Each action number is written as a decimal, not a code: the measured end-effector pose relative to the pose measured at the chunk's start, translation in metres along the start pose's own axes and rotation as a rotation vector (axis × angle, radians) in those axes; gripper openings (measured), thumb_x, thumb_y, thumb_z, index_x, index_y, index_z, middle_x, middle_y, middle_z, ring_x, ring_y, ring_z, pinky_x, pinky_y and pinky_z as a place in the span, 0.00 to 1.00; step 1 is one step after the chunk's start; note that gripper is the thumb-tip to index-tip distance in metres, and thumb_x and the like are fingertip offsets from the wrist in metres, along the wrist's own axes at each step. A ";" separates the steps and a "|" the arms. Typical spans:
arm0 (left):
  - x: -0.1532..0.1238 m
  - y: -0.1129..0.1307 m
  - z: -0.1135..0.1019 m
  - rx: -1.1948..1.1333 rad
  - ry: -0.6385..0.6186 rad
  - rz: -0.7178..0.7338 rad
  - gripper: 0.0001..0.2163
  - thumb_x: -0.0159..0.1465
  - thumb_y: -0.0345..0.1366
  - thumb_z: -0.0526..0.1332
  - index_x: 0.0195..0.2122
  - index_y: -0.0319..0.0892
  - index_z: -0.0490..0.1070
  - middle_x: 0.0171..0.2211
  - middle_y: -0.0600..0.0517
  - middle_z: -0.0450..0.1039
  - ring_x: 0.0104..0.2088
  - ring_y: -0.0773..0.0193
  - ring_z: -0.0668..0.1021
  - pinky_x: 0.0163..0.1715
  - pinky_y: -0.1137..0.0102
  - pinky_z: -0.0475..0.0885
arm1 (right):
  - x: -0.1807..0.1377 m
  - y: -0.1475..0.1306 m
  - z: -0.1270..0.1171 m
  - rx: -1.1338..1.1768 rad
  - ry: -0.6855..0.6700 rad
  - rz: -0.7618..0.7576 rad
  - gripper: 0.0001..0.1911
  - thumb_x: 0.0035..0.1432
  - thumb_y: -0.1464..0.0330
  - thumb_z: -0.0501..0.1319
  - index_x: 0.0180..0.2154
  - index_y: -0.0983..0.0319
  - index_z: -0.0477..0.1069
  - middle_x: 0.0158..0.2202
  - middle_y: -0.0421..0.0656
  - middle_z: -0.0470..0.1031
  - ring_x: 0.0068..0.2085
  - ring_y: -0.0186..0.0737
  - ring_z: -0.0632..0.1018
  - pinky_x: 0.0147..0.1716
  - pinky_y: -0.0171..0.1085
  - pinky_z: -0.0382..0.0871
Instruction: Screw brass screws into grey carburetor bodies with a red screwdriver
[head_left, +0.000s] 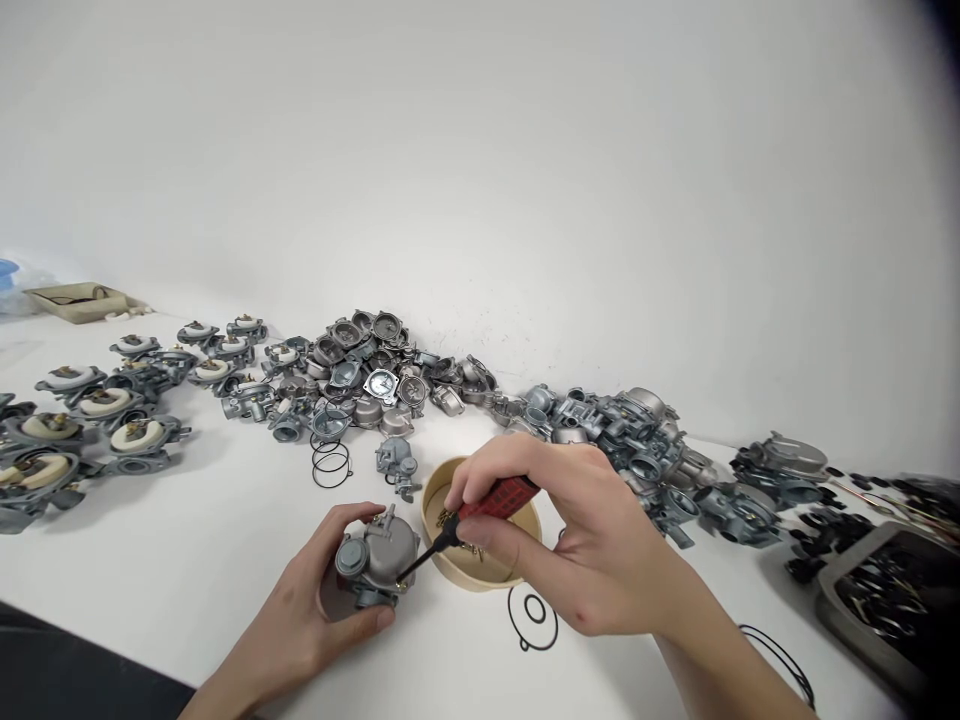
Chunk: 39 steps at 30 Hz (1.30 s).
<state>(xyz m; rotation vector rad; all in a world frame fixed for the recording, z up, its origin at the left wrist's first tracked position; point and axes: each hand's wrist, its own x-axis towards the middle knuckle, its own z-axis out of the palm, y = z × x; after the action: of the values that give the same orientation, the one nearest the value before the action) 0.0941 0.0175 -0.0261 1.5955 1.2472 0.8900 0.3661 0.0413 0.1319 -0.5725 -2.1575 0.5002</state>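
Carburetor (395, 548) in grey metal sits just above or on the white surface (435, 675), near the front of the head view; whether it touches down cannot be told. The left hand (315, 610) is clamped on it, index finger over the top and thumb along the lower side. The right hand (577, 540) is closed around the red handle of a screwdriver (499, 497), whose dark shaft slants down leftward to a brass-coloured screw (402, 582) at the carburetor's lower edge.

Just right of the carburetor, partly behind the right hand, stands a round tan bowl (466, 577) with small brass-coloured pieces inside. In front of it lies a large black ring (524, 645) with a smaller ring (535, 608) within. Beyond the left hand are more thin black rings (330, 472) and a small metal part (396, 462). A heap of metal covers (367, 375) lies farther back, a pile of metal bodies (637, 440) to its right, and bodies with white floats (137, 437) at left.
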 end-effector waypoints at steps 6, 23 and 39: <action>-0.001 0.000 0.000 0.004 0.015 -0.006 0.34 0.62 0.44 0.73 0.69 0.56 0.65 0.66 0.48 0.72 0.63 0.40 0.74 0.61 0.56 0.67 | 0.000 -0.001 -0.002 -0.011 0.003 -0.001 0.05 0.71 0.72 0.66 0.43 0.57 0.72 0.37 0.38 0.82 0.34 0.34 0.82 0.34 0.34 0.76; 0.000 0.000 -0.001 0.009 -0.015 0.001 0.34 0.64 0.42 0.72 0.70 0.52 0.63 0.66 0.44 0.72 0.63 0.40 0.75 0.62 0.54 0.67 | 0.001 0.000 -0.002 -0.002 -0.026 0.006 0.04 0.71 0.72 0.66 0.43 0.59 0.72 0.37 0.37 0.80 0.35 0.30 0.81 0.36 0.32 0.74; -0.001 -0.006 -0.003 0.025 -0.033 0.012 0.34 0.66 0.47 0.71 0.71 0.58 0.61 0.68 0.50 0.69 0.65 0.42 0.73 0.64 0.56 0.64 | -0.002 0.004 -0.007 -0.064 -0.044 -0.020 0.05 0.72 0.71 0.68 0.45 0.59 0.72 0.39 0.36 0.81 0.35 0.28 0.80 0.38 0.31 0.74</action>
<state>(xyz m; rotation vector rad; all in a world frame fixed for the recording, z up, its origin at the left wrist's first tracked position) 0.0897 0.0180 -0.0304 1.6325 1.2315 0.8546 0.3738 0.0441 0.1329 -0.5797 -2.2255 0.4380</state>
